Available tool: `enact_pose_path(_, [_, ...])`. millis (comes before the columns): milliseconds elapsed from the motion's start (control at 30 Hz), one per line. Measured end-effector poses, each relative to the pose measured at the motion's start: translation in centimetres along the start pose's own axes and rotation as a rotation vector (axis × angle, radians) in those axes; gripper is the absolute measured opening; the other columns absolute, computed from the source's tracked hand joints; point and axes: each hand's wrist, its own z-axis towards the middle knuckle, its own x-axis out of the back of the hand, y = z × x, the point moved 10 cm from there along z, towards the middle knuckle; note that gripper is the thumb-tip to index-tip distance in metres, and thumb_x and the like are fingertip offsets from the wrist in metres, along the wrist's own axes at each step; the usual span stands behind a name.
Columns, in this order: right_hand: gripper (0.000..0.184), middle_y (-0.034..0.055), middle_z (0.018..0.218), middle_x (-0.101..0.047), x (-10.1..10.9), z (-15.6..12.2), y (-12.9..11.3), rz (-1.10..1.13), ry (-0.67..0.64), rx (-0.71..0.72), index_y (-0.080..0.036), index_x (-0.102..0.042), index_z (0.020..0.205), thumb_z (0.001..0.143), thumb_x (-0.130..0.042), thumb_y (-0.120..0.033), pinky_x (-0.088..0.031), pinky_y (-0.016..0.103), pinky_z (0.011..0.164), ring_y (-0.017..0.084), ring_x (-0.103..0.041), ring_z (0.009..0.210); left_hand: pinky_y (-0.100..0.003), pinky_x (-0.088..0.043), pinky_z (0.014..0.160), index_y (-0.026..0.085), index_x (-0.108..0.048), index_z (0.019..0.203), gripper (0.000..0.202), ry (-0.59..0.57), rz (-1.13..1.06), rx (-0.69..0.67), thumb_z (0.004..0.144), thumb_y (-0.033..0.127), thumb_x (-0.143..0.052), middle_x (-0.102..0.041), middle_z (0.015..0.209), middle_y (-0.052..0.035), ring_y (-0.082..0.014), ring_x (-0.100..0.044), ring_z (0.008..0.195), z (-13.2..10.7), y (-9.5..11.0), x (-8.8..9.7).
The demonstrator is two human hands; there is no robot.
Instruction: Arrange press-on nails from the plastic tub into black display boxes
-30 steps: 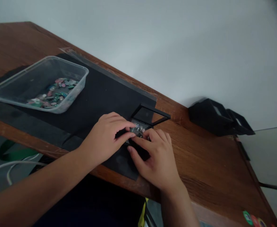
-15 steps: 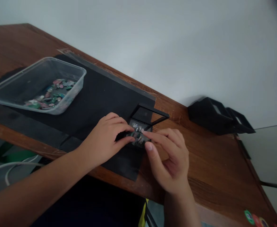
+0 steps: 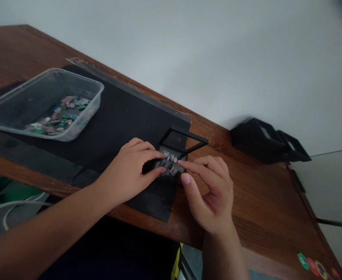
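A small black display box [image 3: 173, 174] lies open at the right end of a black mat [image 3: 121, 116], its framed lid [image 3: 185, 139] raised behind it. Several small false nails [image 3: 171, 158] sit in rows inside. My left hand [image 3: 127, 171] grips the box's left side, thumb at the front and forefinger along the back edge. My right hand [image 3: 212, 194] hovers at the box's right side with fingers apart; its forefinger tip touches the row of nails and the thumb is held free below it.
A clear plastic tub [image 3: 96, 97] holding several coloured false nails [image 3: 60, 114] stands on the mat at the left. More black display boxes [image 3: 264, 140] are stacked against the wall at the right. Round stickers [image 3: 313, 266] lie near the wooden table's corner. A white cable [image 3: 13, 206] hangs below the table edge.
My right hand lifted off the box front and drew back to the right, now touching with only its forefinger. The left hand kept its hold on the box.
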Motion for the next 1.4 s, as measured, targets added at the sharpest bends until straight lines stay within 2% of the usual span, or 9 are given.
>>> enact_pose_path(133, [0.029, 0.0054, 0.100, -0.063, -2.0, 0.0, 1.0, -0.144, -0.121, -0.090, -0.030, -0.074, 0.119, 0.097, -0.058, -0.040, -0.038, 0.044, 0.086, 0.024, -0.054, 0.096, -0.053, -0.044, 0.101, 0.027, -0.065, 0.134, 0.045, 0.018, 0.074, 0.008, 0.094, 0.047, -0.062, -0.062, 0.119, -0.0106, -0.0316, -0.051, 0.115, -0.3, 0.2, 0.2])
enact_pose_path(300, [0.031, 0.0062, 0.104, -0.061, -3.3, -0.1, 1.5, -0.195, -0.189, -0.137, -0.031, -0.074, 0.121, 0.099, -0.056, -0.044, -0.036, 0.045, 0.088, 0.025, -0.051, 0.100, -0.060, -0.038, 0.104, 0.031, -0.069, 0.129, 0.039, -0.003, 0.187, -0.006, 0.098, 0.049, -0.052, -0.052, 0.141, -0.0121, -0.0381, -0.041, 0.132, -0.7, 0.5, -0.2])
enact_pose_path(800, [0.027, 0.0055, 0.103, -0.062, -3.9, -0.2, 1.3, -0.193, -0.231, -0.122, -0.029, -0.076, 0.116, 0.097, -0.061, -0.043, -0.037, 0.044, 0.088, 0.025, -0.051, 0.098, -0.063, -0.037, 0.105, 0.028, -0.068, 0.126, 0.037, 0.016, 0.223, -0.026, 0.094, 0.040, -0.055, -0.053, 0.143, -0.0136, -0.0401, -0.039, 0.135, -0.8, 0.8, -0.5])
enact_pose_path(1100, [0.027, 0.0061, 0.104, -0.064, -3.4, -0.3, 1.6, -0.116, -0.227, -0.132, -0.028, -0.076, 0.116, 0.099, -0.058, -0.040, -0.039, 0.046, 0.091, 0.025, -0.054, 0.100, -0.063, -0.036, 0.107, 0.027, -0.068, 0.126, 0.041, -0.019, 0.199, -0.015, 0.097, 0.051, -0.050, -0.053, 0.143, -0.0141, -0.0384, -0.040, 0.136, -0.7, 0.8, -0.6])
enact_pose_path(1300, [0.024, 0.0056, 0.102, -0.067, -2.2, -0.1, 1.0, -0.079, -0.156, -0.100, -0.026, -0.075, 0.114, 0.098, -0.059, -0.034, -0.042, 0.044, 0.087, 0.023, -0.058, 0.097, -0.065, -0.036, 0.108, 0.028, -0.067, 0.126, 0.043, -0.038, 0.176, -0.002, 0.097, 0.054, -0.050, -0.053, 0.145, -0.0124, -0.0388, -0.039, 0.137, -0.7, 0.4, -0.7])
enact_pose_path(1333, [0.021, 0.0049, 0.098, -0.067, -1.6, -0.1, 0.7, -0.063, -0.098, -0.089, -0.025, -0.075, 0.110, 0.097, -0.060, -0.031, -0.043, 0.042, 0.085, 0.022, -0.059, 0.094, -0.065, -0.036, 0.108, 0.029, -0.067, 0.127, 0.043, -0.042, 0.166, -0.002, 0.097, 0.055, -0.051, -0.053, 0.145, -0.0118, -0.0386, -0.038, 0.137, -0.7, 0.4, -0.7])
enact_pose_path(1400, [0.014, 0.0027, 0.086, -0.066, 0.4, -0.2, 0.5, -0.005, 0.102, -0.081, -0.024, -0.074, 0.097, 0.096, -0.061, -0.025, -0.044, 0.039, 0.077, 0.019, -0.059, 0.083, -0.065, -0.035, 0.110, 0.030, -0.065, 0.129, 0.044, -0.051, 0.133, -0.002, 0.095, 0.055, -0.054, -0.052, 0.147, -0.0102, -0.0383, -0.037, 0.139, -0.7, 0.3, -0.6])
